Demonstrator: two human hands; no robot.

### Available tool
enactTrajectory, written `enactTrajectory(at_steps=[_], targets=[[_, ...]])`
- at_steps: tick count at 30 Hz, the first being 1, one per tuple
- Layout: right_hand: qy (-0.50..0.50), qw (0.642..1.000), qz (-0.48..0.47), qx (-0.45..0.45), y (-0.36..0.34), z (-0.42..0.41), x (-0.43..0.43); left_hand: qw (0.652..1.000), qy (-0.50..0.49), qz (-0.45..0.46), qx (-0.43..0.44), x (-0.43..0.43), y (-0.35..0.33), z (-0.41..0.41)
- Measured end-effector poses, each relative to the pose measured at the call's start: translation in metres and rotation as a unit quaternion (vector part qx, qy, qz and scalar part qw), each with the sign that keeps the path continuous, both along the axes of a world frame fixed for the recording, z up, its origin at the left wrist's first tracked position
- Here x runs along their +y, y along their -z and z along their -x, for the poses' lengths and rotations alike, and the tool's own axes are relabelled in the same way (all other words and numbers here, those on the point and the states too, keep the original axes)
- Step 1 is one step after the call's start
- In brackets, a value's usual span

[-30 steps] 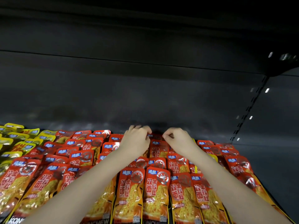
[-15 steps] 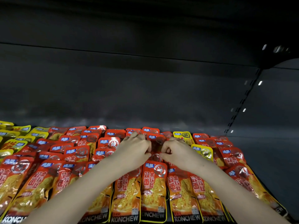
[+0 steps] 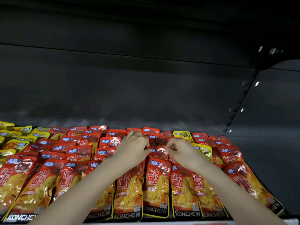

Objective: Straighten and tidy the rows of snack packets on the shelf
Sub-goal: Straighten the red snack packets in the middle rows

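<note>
Rows of red snack packets [image 3: 68, 172] lie overlapping on a dark shelf, running front to back. In the middle row, my left hand [image 3: 134, 147] and my right hand [image 3: 181, 148] pinch the two top corners of one red packet [image 3: 158, 151], fingers curled on it. A front packet [image 3: 156, 187] lies just below them. Two yellow packets [image 3: 202, 151] sit among the red ones to the right of my right hand. More yellow packets [image 3: 14, 138] fill the far left rows.
The dark back wall [image 3: 129, 95] of the shelf rises behind the packets. A slotted upright [image 3: 240, 104] stands at the right, with bare shelf floor [image 3: 272, 159] beside it. The shelf's front edge [image 3: 178, 222] runs along the bottom.
Both hands drew back from the rear of the row toward me and closed on a packet in the middle of the row. The view tilted slightly.
</note>
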State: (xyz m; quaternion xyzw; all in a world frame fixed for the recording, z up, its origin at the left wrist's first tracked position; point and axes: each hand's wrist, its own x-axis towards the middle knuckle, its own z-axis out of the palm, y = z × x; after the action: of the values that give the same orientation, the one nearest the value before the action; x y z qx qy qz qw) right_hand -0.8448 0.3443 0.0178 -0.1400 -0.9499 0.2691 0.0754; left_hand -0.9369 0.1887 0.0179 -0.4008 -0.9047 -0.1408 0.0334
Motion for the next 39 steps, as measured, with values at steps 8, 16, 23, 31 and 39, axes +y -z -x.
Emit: enactTrajectory(at_steps=[8, 16, 23, 31, 39], targets=[[0.012, 0.999, -0.039, -0.002, -0.002, 0.003, -0.005, 0.999, -0.028, -0.015, -0.018, 0.007, -0.001, 0.003], [-0.002, 0.996, -0.075, 0.058, -0.006, -0.008, -0.011, 0.994, 0.036, -0.107, -0.017, -0.006, -0.007, -0.008], [-0.052, 0.996, -0.067, -0.018, -0.005, -0.022, -0.022, 0.995, 0.078, -0.054, -0.013, -0.014, -0.002, -0.023], [-0.049, 0.998, 0.024, -0.026, -0.001, -0.018, -0.027, 0.995, 0.088, -0.036, -0.037, -0.016, 0.009, -0.029], [-0.073, 0.997, -0.014, -0.003, 0.002, -0.021, -0.031, 0.995, 0.093, -0.036, -0.027, -0.022, 0.011, -0.03]])
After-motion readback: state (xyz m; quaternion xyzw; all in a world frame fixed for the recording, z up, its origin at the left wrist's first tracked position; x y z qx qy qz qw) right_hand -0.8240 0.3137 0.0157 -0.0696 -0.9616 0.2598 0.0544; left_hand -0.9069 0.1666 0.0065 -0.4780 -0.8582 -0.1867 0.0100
